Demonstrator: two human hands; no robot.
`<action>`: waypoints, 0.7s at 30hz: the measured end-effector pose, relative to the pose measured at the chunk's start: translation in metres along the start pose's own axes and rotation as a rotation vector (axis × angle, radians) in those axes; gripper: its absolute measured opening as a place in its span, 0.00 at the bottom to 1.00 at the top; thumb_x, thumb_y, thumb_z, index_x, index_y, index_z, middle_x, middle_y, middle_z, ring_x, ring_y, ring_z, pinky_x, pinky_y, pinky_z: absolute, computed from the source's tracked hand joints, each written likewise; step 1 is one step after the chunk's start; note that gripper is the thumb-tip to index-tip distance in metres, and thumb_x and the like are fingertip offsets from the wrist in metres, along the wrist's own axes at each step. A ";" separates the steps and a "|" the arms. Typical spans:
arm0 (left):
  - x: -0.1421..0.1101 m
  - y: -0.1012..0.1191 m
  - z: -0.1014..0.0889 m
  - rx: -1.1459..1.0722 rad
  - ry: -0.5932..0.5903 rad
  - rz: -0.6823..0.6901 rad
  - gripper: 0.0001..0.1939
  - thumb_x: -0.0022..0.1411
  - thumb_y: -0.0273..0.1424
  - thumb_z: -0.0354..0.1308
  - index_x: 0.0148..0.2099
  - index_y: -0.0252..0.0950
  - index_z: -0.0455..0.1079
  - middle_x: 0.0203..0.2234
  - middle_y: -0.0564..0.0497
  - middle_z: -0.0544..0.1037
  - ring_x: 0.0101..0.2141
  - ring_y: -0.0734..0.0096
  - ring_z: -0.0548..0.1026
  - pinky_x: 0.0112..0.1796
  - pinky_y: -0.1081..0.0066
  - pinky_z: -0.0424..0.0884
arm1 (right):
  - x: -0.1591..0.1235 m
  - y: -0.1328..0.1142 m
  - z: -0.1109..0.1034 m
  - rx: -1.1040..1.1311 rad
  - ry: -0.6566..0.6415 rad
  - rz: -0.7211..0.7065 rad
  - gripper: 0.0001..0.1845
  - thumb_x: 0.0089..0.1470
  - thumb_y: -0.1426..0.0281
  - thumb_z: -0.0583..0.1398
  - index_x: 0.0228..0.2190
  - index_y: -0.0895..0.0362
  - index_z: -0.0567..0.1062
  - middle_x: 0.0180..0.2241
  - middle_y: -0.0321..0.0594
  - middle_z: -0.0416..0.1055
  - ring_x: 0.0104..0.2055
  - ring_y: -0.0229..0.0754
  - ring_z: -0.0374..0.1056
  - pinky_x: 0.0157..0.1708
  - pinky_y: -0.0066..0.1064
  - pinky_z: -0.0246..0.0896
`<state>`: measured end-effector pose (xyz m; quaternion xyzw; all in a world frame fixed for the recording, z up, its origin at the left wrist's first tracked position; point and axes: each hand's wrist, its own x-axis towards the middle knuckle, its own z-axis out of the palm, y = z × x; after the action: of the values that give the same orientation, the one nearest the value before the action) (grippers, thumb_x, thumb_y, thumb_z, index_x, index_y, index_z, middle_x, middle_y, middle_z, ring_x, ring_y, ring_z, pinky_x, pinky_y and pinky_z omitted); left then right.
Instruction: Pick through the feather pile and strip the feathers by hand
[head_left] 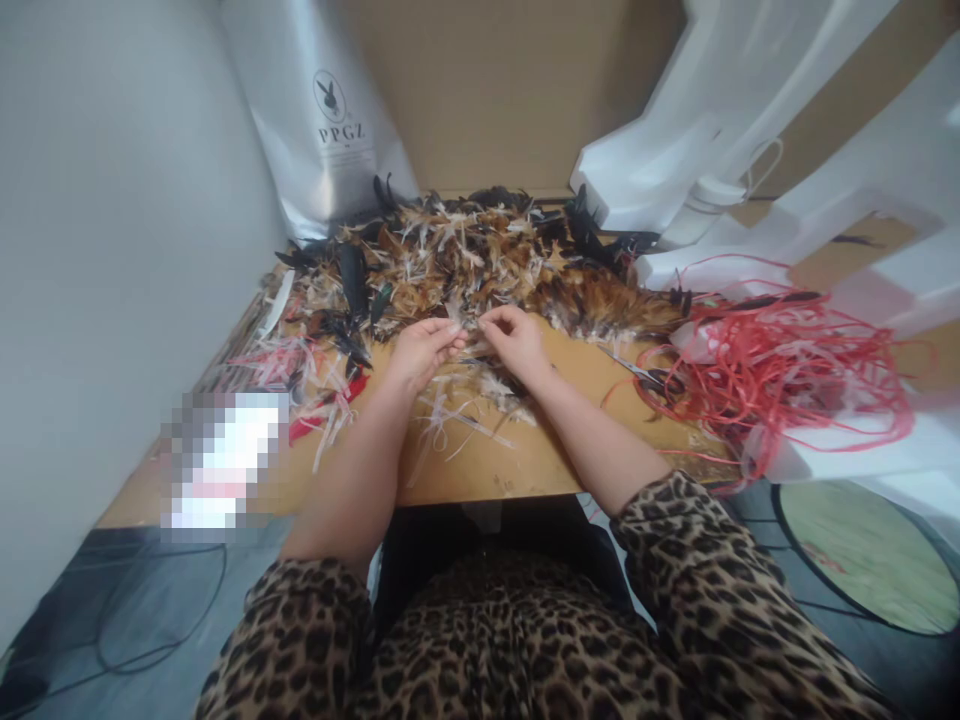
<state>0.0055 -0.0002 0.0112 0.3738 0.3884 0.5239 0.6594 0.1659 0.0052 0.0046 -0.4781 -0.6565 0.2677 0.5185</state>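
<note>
Over the front of a feather pile (450, 250), my left hand (429, 352) pinches a small pale feather (454, 311) between thumb and fingers. My right hand (519, 345) is just beside it, thumb and forefinger pressed together; whatever sits in that pinch is too small to make out. The fingertips of both hands nearly meet. Brown, white and black feathers lie right behind them. Below my hands, thin whitish ribbon strips (442, 415) and pale feather bits (510, 395) are scattered on the wooden table (480, 480).
Scissors (637, 372) lie right of my right hand, by a large tangle of red ribbon (810, 370). Brown feathers (607, 300) are bunched behind them. A silver bag (330, 110) stands at back left. A round green-topped stool (870, 550) is at lower right.
</note>
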 end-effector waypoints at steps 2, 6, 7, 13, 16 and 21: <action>0.000 -0.002 0.001 0.084 -0.008 0.068 0.10 0.45 0.27 0.66 0.31 0.29 0.71 0.23 0.48 0.77 0.22 0.80 0.74 0.25 0.82 0.69 | 0.001 -0.001 0.002 0.216 -0.079 0.252 0.15 0.45 0.58 0.61 0.24 0.59 0.73 0.19 0.34 0.65 0.21 0.32 0.56 0.23 0.26 0.51; 0.000 -0.005 0.004 0.221 -0.066 0.123 0.14 0.42 0.31 0.68 0.30 0.28 0.71 0.22 0.48 0.77 0.21 0.78 0.73 0.24 0.79 0.69 | 0.001 -0.002 0.005 0.576 -0.226 0.517 0.18 0.36 0.57 0.66 0.21 0.59 0.71 0.16 0.32 0.65 0.16 0.28 0.51 0.17 0.23 0.42; 0.000 -0.005 0.005 0.233 -0.079 0.115 0.14 0.41 0.31 0.68 0.30 0.28 0.71 0.22 0.48 0.77 0.21 0.78 0.73 0.24 0.79 0.69 | 0.001 -0.002 0.005 0.647 -0.237 0.538 0.18 0.34 0.58 0.67 0.21 0.59 0.70 0.17 0.33 0.66 0.17 0.28 0.52 0.17 0.22 0.42; -0.002 -0.002 0.003 0.070 -0.046 -0.058 0.12 0.46 0.29 0.66 0.34 0.29 0.70 0.26 0.47 0.79 0.24 0.77 0.76 0.23 0.81 0.68 | 0.002 -0.003 0.005 0.747 -0.143 0.516 0.19 0.31 0.62 0.69 0.19 0.59 0.67 0.13 0.28 0.60 0.16 0.27 0.51 0.17 0.22 0.44; -0.003 0.001 0.001 0.014 -0.001 -0.132 0.10 0.48 0.27 0.64 0.34 0.30 0.69 0.26 0.46 0.79 0.23 0.76 0.76 0.21 0.81 0.67 | 0.002 -0.004 0.005 0.679 -0.109 0.461 0.18 0.33 0.61 0.68 0.19 0.58 0.67 0.12 0.27 0.59 0.16 0.27 0.50 0.17 0.22 0.44; -0.003 0.000 0.002 0.059 -0.041 -0.180 0.11 0.49 0.27 0.64 0.36 0.29 0.70 0.25 0.46 0.78 0.21 0.77 0.75 0.20 0.81 0.67 | -0.001 -0.007 0.007 0.540 -0.106 0.398 0.18 0.35 0.58 0.66 0.20 0.58 0.68 0.16 0.29 0.63 0.18 0.29 0.54 0.19 0.23 0.50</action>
<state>0.0066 -0.0035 0.0118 0.3674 0.4223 0.4432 0.7002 0.1571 0.0026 0.0079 -0.4278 -0.4818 0.5524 0.5289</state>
